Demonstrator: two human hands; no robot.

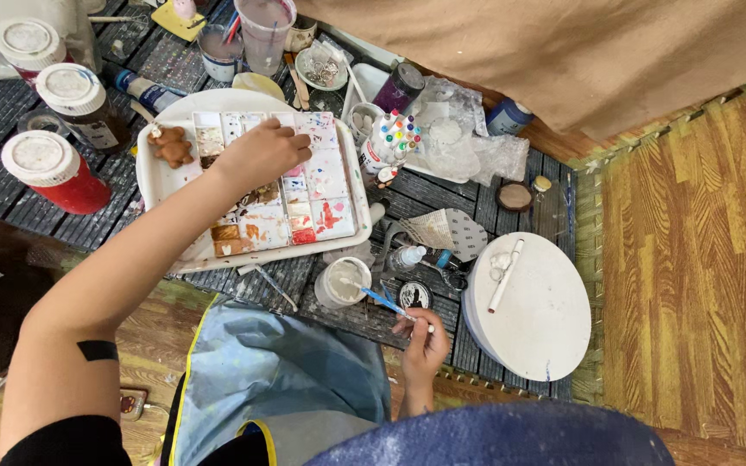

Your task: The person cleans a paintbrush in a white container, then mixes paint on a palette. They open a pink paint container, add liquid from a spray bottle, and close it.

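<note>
- The right hand (423, 345) is closed on a thin paintbrush (388, 303), pinching its handle between thumb and fingers near the lower end.
- The brush's long axis runs up and to the left from that hand; its bristle tip sits at, or just over, the mouth of a small white cup (342, 282). Whether the tip touches the liquid inside cannot be told.
- The cup stands on the dark slatted table (10, 173), just below the lower edge of the palette tray (159, 177), so it lies up-left of the right hand and near it.
- The left hand (261, 154) rests on the paint palette (304, 185), fingers curled and pointing right over the stained wells; it holds nothing that can be seen, and seems to press on the palette.
- The right hand is clearly the nearer one to the cup; the left forearm crosses diagonally above it.
- A brown bear figure (172, 145) lies on the tray left of the left hand, apart from it.
- A white oval board (546, 319) with a white pen-like stick on it lies right of the right hand.
- Red-based jars (53, 170) stand far left.
</note>
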